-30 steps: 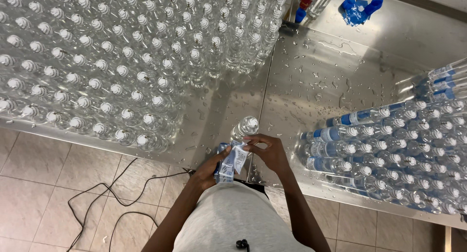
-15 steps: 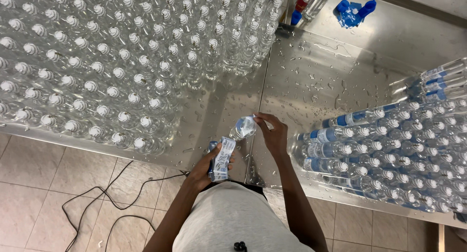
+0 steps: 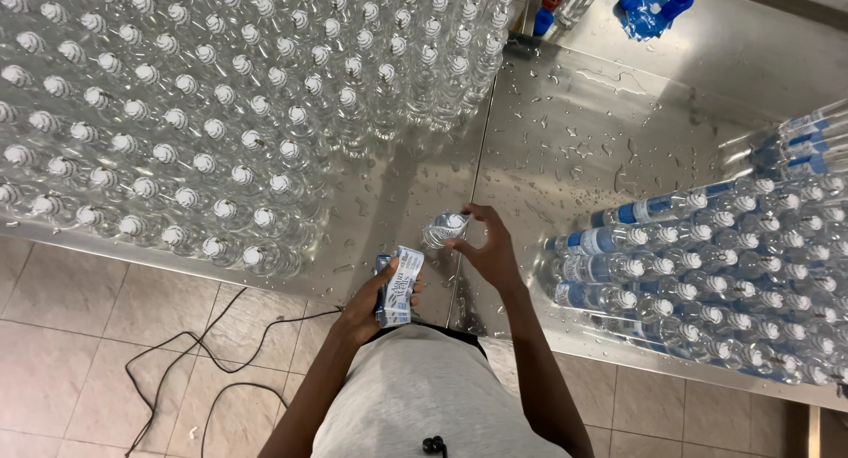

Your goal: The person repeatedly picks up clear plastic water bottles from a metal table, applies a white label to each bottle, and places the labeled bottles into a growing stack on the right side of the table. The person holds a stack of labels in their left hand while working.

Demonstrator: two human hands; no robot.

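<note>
R hand (image 3: 488, 246) grips bottle (image 3: 444, 228); L hand (image 3: 375, 299) labels (image 3: 399, 286).

My right hand (image 3: 488, 246) hides much of the clear bottle (image 3: 443, 227); the bench (image 3: 565, 149) and its far-corner bottle rows (image 3: 177, 113) are cut off.

- Two hands are seen: left hand (image 3: 375, 301), right hand (image 3: 488, 250).
- One clear bottle (image 3: 444, 228) is gripped in the right fingers.
- One stack of labels (image 3: 397, 286) is held in the left fingers.
- Unlabelled bottles (image 3: 212, 131) beyond the fingers are too many to count.
</note>
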